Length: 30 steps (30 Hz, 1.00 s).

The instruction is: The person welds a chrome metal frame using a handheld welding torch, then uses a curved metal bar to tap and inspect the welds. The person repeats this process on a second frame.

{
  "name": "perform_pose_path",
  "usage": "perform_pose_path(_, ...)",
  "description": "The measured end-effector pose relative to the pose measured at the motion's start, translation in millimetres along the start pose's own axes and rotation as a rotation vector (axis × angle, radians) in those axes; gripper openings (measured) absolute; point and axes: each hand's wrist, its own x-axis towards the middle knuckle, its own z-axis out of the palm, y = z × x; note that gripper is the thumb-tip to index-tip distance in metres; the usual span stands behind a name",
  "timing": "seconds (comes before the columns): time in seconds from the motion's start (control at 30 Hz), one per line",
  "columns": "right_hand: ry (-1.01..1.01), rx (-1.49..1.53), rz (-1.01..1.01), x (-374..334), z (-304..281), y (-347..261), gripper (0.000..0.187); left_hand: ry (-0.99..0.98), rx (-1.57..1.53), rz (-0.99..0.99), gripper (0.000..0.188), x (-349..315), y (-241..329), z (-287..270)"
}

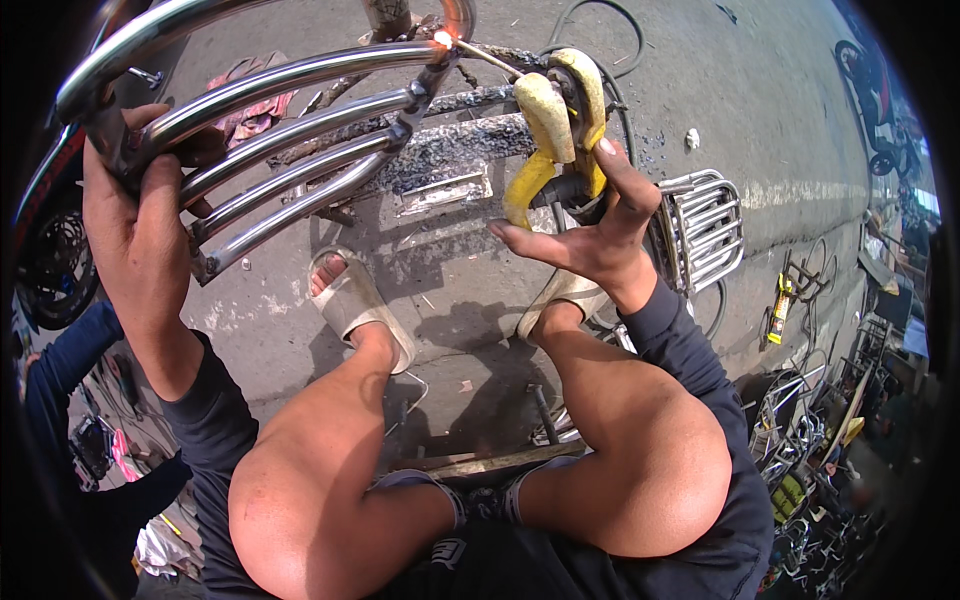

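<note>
Silver, the frame [300,133] is gripped at its left end by the left hand [138,205], apparently steadying it away from the glowing joint [442,40]; the right hand [605,238] clasps the yellow holder [543,112], its rod [488,58] at that joint.

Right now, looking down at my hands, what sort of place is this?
Probably a welding workshop, perhaps outdoors: a yellow electrode holder holds a thin rod at a glowing spot on a tubular metal frame, and more tubular metalwork lies on the ground.
</note>
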Motion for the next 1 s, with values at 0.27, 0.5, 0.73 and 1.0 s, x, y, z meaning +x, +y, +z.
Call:
perform_pose_path(0.27,0.003,-0.012,-0.003,0.5,1.4,-1.5,0.111,-0.024,-0.006,-0.004,0.031,1.7,-0.3,-1.1)
perform_pose_path(0.5,0.012,0.037,-0.012,0.4,5.5,3.0,0.110,-0.011,-0.018,0.008,0.030,1.1,-2.5,-1.2)
perform_pose_path(0.73,0.009,0.023,-0.001,-0.4,4.4,2.8,0.110,-0.024,-0.035,0.020,0.029,3.3,-0.7,-1.2)
perform_pose_path(1.0,-0.086,-0.026,0.004,-6.3,3.1,5.0,0.117,0.009,-0.006,0.001,0.029,-0.5,-2.2,0.2)
